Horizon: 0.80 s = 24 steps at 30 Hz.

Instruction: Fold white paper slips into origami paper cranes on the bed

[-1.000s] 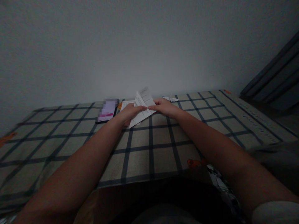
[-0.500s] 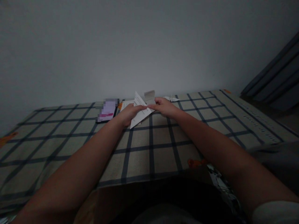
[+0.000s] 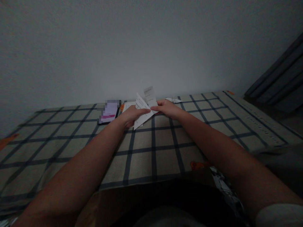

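A white printed sheet of paper [image 3: 143, 112], partly folded into a pointed shape, lies on the checked cloth [image 3: 151, 148] near the wall. My left hand [image 3: 132, 115] presses on its left side with the fingers laid over it. My right hand [image 3: 165, 108] pinches the right part of the sheet, and a narrow flap [image 3: 149, 93] stands up from it. The two hands almost meet at the fold.
A phone with a lit pinkish screen [image 3: 109, 112] lies left of the paper. More white paper [image 3: 127, 105] sits behind my left hand, and a small folded white piece [image 3: 174, 100] lies by the wall. Dark curtain folds [image 3: 279, 85] hang at the right.
The flap on the right side of the sheet was turned down half a second ago and now stands up taller. Both hands stay at the fold.
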### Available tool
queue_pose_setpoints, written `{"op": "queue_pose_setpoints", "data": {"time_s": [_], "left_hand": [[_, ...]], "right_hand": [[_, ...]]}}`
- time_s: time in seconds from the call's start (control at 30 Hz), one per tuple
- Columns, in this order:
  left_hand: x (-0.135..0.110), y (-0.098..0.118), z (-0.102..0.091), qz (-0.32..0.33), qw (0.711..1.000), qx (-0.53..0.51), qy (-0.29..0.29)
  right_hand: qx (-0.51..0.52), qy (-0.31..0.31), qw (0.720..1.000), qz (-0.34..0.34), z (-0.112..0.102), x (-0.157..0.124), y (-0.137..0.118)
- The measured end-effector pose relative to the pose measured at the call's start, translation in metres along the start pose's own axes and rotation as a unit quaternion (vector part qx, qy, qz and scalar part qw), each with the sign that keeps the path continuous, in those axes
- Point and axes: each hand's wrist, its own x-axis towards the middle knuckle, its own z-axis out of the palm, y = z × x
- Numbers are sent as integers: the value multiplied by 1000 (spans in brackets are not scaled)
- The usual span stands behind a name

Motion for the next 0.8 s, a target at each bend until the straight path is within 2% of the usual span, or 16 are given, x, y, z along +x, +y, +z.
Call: {"op": "queue_pose_setpoints", "data": {"time_s": [0.17, 0.33, 0.6, 0.8], "left_hand": [[0, -1, 0, 20, 1000, -7, -17], [1, -3, -3, 33, 999, -1, -25], [4, -5, -2, 9, 1000, -21, -2], [5, -4, -4, 0, 1000, -7, 20]], "right_hand": [[29, -33, 999, 12, 0, -1, 0], [6, -65, 998, 6, -2, -1, 2], [-13, 5, 1000, -16, 3, 1, -1], [-2, -22, 1000, -1, 1, -2, -1]]}}
